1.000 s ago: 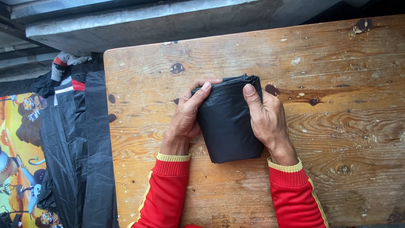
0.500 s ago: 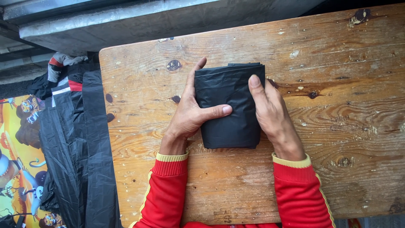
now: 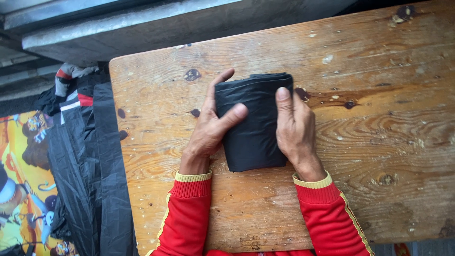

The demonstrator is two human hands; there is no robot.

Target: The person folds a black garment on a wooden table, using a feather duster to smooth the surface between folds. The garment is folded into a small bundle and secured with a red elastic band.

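- Bag (image 3: 253, 125): black plastic, folded into a compact upright rectangle, laid flat on the table (image 3: 379, 142), left of centre and toward the far edge.
- Left hand (image 3: 213, 125): laid against the bag's left edge, fingers stretched up along that side, thumb pressed across the top face. Flat press, not a closed grasp.
- Right hand (image 3: 294, 130): laid on the bag's right edge, fingers extended toward the far end, palm down. Bag is pinned between both hands and pressed to the wood; nothing is lifted.
- Sleeves (image 3: 189, 213): red with yellow-trimmed cuffs, seen on both forearms at the near table edge.
- Table: worn wooden planks, strong grain, dark knots and stains, pale specks scattered over it. Rounded corner seen at far left. A dark knot (image 3: 192, 75) sits just left of the bag's far end.
- Pile of bags (image 3: 90, 166): more black plastic, draped in long folds just beside the table's left edge, below table level.
- Red-and-white item (image 3: 71, 80): partly covered at the pile's far end; kind cannot be told.
- Printed sheet (image 3: 21, 180): bright yellow-orange with cartoon figures, seen at far left under the pile.
- Ledge (image 3: 166, 23): grey concrete or metal, running along beyond the table's far edge; darker gap seen behind it.
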